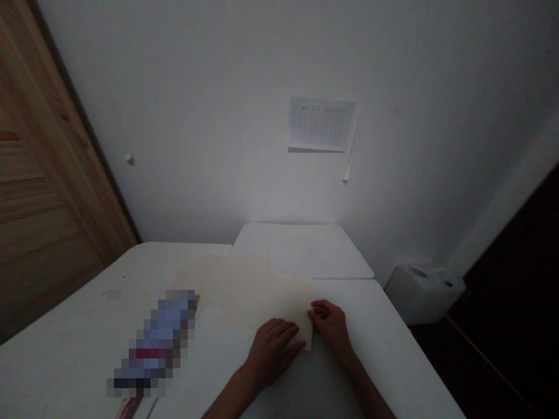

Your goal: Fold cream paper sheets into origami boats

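Note:
A thin, cream-coloured sheet (244,285) lies flat on the white table, its outline stepped along the far side. I cannot tell whether it is cloth or paper. My left hand (275,346) rests palm down on its near part, fingers stretched out towards the right. At the sheet's right edge, my right hand (329,323) has thumb and fingertips pinched together on the border. Between the two hands a small corner of the sheet shows.
A blurred-out, bluish object (155,337) lies on the table (65,361) at left. Beyond stands a second white tabletop (305,247) against the wall. A printed chart (322,123) hangs there. A white plastic container (423,294) stands right of the table; a wooden door (52,174) is at left.

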Demonstrator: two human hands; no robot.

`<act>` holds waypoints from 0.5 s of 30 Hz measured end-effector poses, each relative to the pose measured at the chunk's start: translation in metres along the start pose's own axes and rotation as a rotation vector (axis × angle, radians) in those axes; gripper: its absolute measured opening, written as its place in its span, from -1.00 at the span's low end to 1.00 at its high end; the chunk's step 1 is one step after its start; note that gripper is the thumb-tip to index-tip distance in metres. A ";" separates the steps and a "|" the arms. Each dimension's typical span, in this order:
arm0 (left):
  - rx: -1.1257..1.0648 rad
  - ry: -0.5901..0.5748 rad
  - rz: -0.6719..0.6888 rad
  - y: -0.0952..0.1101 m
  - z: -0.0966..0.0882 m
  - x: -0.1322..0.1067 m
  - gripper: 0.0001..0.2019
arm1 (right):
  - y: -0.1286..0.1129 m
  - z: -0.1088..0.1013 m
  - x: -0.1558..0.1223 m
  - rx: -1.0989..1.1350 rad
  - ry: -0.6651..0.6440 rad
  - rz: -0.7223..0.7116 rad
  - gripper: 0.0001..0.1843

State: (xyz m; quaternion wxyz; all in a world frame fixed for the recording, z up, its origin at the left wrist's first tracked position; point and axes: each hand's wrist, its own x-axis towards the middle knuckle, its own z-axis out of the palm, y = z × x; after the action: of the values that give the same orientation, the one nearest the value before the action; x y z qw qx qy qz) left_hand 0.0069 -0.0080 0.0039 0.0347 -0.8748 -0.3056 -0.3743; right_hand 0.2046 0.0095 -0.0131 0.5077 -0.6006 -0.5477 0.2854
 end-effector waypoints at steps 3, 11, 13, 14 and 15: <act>0.005 0.073 -0.035 -0.004 -0.010 -0.001 -0.83 | 0.003 0.000 0.000 0.026 0.015 -0.021 -0.70; 0.051 0.135 -0.029 -0.013 -0.034 -0.012 -0.79 | -0.004 0.015 0.033 0.113 0.028 -0.020 -0.69; 0.066 0.142 -0.047 -0.015 -0.039 -0.018 -0.81 | -0.009 0.027 0.048 0.118 0.025 -0.022 -0.71; 0.074 0.146 -0.059 -0.016 -0.042 -0.021 -0.82 | -0.011 0.034 0.055 0.116 0.022 -0.026 -0.71; 0.082 0.146 -0.071 -0.017 -0.044 -0.024 -0.83 | -0.013 0.043 0.062 0.113 0.018 -0.030 -0.72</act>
State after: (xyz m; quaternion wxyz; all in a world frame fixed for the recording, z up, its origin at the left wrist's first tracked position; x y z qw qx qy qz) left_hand -0.0433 -0.0192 0.0163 0.0793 -0.8317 -0.3481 -0.4252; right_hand 0.1761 0.0791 -0.0017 0.5499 -0.5653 -0.5352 0.3027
